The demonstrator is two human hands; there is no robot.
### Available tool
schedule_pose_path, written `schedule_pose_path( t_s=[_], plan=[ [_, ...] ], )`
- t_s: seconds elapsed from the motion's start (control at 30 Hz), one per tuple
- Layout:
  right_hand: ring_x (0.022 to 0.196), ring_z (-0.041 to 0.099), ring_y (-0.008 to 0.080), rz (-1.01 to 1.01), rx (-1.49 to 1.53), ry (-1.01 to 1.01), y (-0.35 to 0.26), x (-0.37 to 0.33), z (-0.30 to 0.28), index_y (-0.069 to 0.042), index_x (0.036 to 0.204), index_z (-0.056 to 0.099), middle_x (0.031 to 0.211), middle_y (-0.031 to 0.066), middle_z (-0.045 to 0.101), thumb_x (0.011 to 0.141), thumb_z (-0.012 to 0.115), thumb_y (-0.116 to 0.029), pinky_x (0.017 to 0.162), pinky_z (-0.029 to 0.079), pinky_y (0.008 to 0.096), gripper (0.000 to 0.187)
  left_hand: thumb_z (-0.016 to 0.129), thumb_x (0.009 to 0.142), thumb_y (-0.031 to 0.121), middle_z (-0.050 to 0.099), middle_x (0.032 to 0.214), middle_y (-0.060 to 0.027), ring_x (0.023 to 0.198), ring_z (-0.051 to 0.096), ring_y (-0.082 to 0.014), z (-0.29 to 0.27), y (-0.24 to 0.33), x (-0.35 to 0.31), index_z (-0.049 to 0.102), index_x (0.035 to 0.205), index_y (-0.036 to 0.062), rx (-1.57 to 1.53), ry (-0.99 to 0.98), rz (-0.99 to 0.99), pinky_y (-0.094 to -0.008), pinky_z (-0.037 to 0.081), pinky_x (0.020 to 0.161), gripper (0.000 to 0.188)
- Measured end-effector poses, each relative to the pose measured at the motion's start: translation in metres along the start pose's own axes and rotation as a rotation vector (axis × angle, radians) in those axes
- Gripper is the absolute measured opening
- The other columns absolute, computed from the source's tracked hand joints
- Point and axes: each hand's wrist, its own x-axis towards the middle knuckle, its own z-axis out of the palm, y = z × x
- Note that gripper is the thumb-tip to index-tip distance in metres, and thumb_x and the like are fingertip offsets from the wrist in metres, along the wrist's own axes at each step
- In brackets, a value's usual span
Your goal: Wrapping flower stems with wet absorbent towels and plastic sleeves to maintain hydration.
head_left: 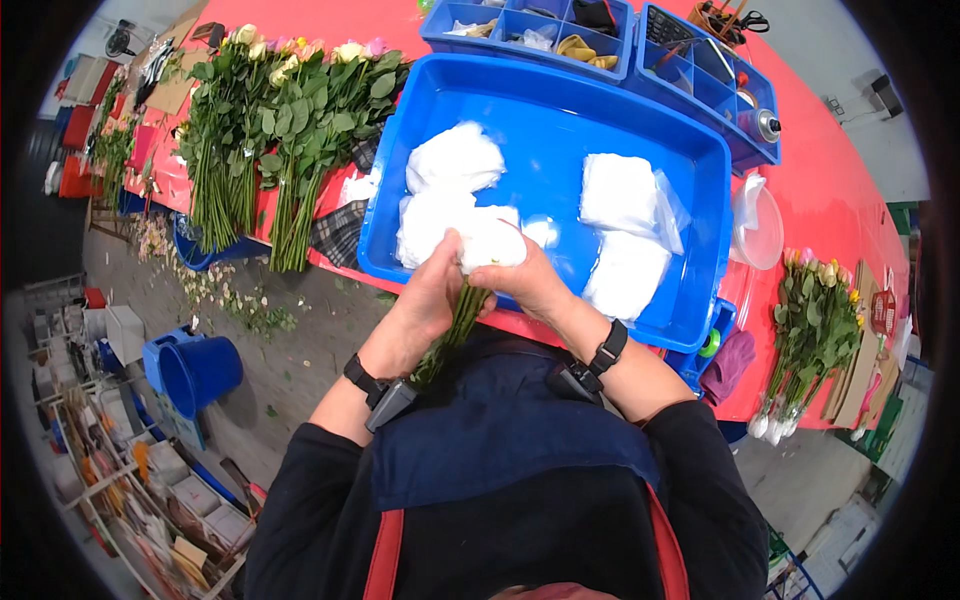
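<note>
My left hand closes round a bunch of green stems at the tray's near edge. The lower stems run down toward my waist. At the upper end of the bunch sits a white, soft wad, pinched by the thumb and fingers of my right hand. Both hands are close together, thumbs on the wad. Behind them, a shallow blue tray holds more white pads: a crumpled pile at the left and flatter stacks at the right.
Bunches of roses lie at the table's left, stems over the edge. Another rose bunch lies at the right, its stem ends in white wraps. Blue divided boxes stand behind the tray. A blue bucket is on the floor.
</note>
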Motion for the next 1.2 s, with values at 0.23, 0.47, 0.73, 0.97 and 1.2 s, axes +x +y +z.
schedule_pose_path(
  t_s=[0.23,0.47,0.73,0.97,1.2],
  plan=[
    [0.077,0.062,0.0119,0.015,0.090,0.100,-0.008,-0.017,0.003,-0.003,0.121,0.054,0.102,0.0057,0.065,0.078,0.074,-0.015,0.048,0.046,0.0215,0.050,0.038,0.100,0.046,0.064,0.084,-0.0082,0.065,0.062,-0.0205,0.000,-0.023,0.014,0.057,0.108,0.0031,0.226,0.079,-0.036,-0.0325,0.050,0.056,0.048],
    [0.064,0.058,0.0086,0.063,0.153,0.180,-0.008,-0.027,-0.015,-0.001,0.106,0.062,0.094,0.0075,0.068,0.079,0.071,-0.016,0.045,0.040,0.0218,0.032,0.048,0.099,0.034,0.066,0.095,-0.0106,0.077,0.066,-0.0198,0.008,-0.026,0.009,0.059,0.112,-0.0038,0.223,-0.123,0.010,-0.0289,0.053,0.066,0.042],
    [0.059,0.055,0.0089,0.157,0.243,0.033,-0.008,-0.022,-0.031,-0.003,0.108,0.061,0.085,0.0047,0.064,0.083,0.066,-0.019,0.043,0.038,0.0216,0.030,0.057,0.095,0.024,0.067,0.092,-0.0116,0.079,0.066,-0.0191,-0.008,-0.037,0.021,0.061,0.108,-0.0047,0.305,-0.167,0.101,-0.0295,0.053,0.069,0.031],
    [0.080,0.058,0.0197,-0.555,-0.726,0.398,-0.017,-0.040,-0.042,-0.004,0.100,0.063,0.087,0.0055,0.063,0.073,0.076,-0.015,0.072,0.045,0.0329,0.032,0.062,0.092,0.021,0.067,0.088,-0.0111,0.070,0.066,-0.0184,-0.004,-0.021,0.021,0.060,0.104,-0.0036,0.311,0.040,0.089,-0.0275,0.052,0.056,0.027],
    [0.076,0.058,0.0233,-0.849,-1.337,0.477,-0.040,-0.044,-0.028,-0.008,0.078,0.064,0.077,0.0045,0.061,0.073,0.072,-0.007,0.069,0.039,0.0350,0.009,0.064,0.091,0.017,0.066,0.088,-0.0104,0.069,0.066,-0.0176,0.007,-0.022,0.026,0.058,0.106,-0.0037,0.408,0.025,0.104,-0.0272,0.051,0.056,0.027]
  ],
)
